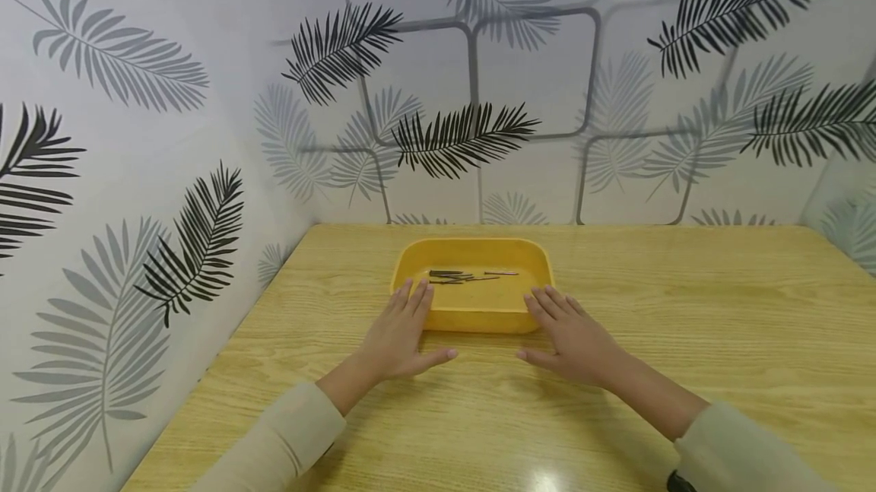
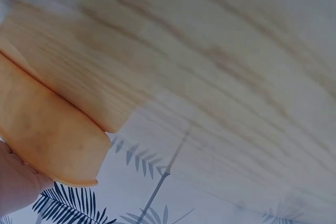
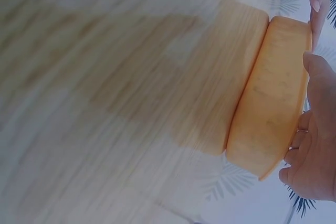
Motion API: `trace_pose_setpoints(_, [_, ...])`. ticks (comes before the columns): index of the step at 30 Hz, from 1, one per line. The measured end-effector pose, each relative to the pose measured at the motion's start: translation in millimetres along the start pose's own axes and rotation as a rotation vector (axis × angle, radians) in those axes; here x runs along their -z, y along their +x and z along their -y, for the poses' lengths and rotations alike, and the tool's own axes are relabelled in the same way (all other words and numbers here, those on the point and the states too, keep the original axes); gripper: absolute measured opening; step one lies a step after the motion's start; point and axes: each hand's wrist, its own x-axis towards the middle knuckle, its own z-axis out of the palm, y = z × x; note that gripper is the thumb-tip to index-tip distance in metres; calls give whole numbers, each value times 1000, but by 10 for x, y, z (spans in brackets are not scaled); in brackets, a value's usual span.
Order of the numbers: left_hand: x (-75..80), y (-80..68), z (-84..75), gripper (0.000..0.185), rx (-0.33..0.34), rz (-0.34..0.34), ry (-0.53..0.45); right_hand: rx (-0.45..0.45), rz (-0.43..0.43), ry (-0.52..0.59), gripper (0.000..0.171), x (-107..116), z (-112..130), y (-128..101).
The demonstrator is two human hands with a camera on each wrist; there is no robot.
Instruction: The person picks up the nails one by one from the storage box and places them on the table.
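— At the centre of the head view, what did you make of it?

— A shallow yellow tray [image 1: 472, 249] sat on the wooden table [image 1: 684, 325], toward the far edge, below the leaf-patterned wall [image 1: 438, 58]. The left hand [image 1: 400, 336] lay at the tray's lower left corner and the right hand [image 1: 571, 336] at its lower right, both flat, fingers straight and slightly spread, thumbs out toward each other.

— Were they gripping it?

— Not that I could see. The fingertips rested on or against the near rim. In the right wrist view the right hand [image 3: 315, 145] lay along the tray [image 3: 273, 98] rim, fingers lightly bent against it, nothing pinched. In the left wrist view only a sliver of the left hand [image 2: 16, 182] showed beside the tray [image 2: 47, 129], too little to add much.

— Which step would you call it?

— I judged it as the hands settling on the tray before taking hold, the tray resting flat. A next move, I'd guess, would call for both hands to close evenly on the two corners so it stayed level.

— Why level?

— A small cluster of thin dark nails [image 1: 465, 276] lay loose on the tray floor, toward the upper left of its inside. A tilt could send them sliding.

— Anything in the way?

— Only the walls, close behind the tray and along the left of the frame. Pale sleeves [image 1: 287, 439] covered both forearms.
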Motion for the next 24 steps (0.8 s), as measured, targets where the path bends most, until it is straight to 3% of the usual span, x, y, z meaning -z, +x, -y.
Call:
trace_pose_setpoints(16, [-19, 53, -66, 97, 11, 15, -10, -13, 15, 13, 76, 20, -63, -58])
trace_pose_setpoints(24, [-37, 77, -93, 102, 4, 9, -25, -17, 15, 8, 76, 48, -83, -89])
